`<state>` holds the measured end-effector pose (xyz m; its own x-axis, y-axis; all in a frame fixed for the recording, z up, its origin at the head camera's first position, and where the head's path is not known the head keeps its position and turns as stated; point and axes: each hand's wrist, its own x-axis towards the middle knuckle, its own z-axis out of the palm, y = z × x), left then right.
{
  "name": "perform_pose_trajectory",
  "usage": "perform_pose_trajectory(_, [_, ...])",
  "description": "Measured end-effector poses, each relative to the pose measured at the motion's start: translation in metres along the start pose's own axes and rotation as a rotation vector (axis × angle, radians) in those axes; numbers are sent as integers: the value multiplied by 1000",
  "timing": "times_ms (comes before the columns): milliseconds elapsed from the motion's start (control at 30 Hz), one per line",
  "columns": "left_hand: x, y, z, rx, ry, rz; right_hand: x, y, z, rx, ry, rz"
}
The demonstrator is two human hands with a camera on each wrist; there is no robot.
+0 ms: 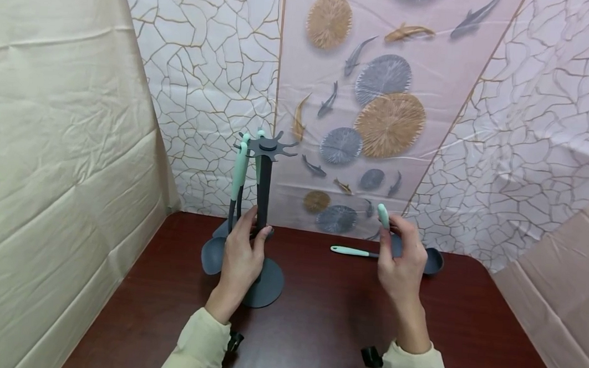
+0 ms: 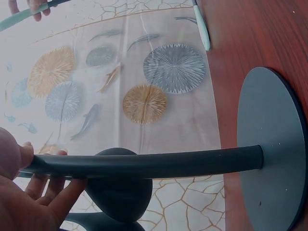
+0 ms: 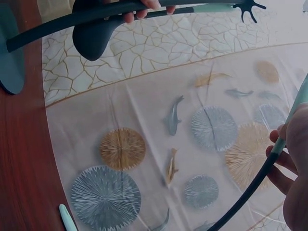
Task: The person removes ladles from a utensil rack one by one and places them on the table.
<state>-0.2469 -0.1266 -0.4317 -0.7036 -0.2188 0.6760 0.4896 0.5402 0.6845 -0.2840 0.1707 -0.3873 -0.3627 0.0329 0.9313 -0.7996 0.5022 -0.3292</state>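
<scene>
A dark grey utensil stand point(image 1: 263, 191) rises left of the table's middle on a round base point(image 1: 269, 288), with a hooked ring point(image 1: 269, 145) on top. My left hand point(image 1: 242, 256) grips its pole, fingers and thumb around it. Several mint-handled utensils point(image 1: 239, 175) hang from the ring's left side, one ending in a dark rounded head point(image 1: 213, 256). To the right, my right hand point(image 1: 403, 259) holds up a utensil by its mint handle point(image 1: 383, 215). Its dark shaft point(image 3: 248, 192) slants down in the right wrist view, and its far end is out of that frame.
Another mint-handled utensil point(image 1: 353, 251) lies on the dark red table point(image 1: 312, 329) behind my right hand. A dark bowl-shaped head point(image 1: 433, 261) shows beside that hand; which handle it belongs to is hidden. A patterned cloth point(image 1: 339, 181) hangs along the table's back edge.
</scene>
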Motion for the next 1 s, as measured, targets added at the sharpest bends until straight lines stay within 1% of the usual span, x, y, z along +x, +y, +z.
perform_pose_trajectory(400, [-2,1,0,-6,-8,-18,-4,2,4,-16,-38,-16])
perform_pose_trajectory(600, [-1,1,0,-14,-7,-16,-4,4,4,-22,-50,-18])
perform_pose_trajectory(867, [-1,1,0,-12,-11,-18,-4,5,3,-30,-42,-31])
perform_pose_trajectory(1000, [-2,2,0,-6,-7,-13,-5,6,2,-51,-66,-36])
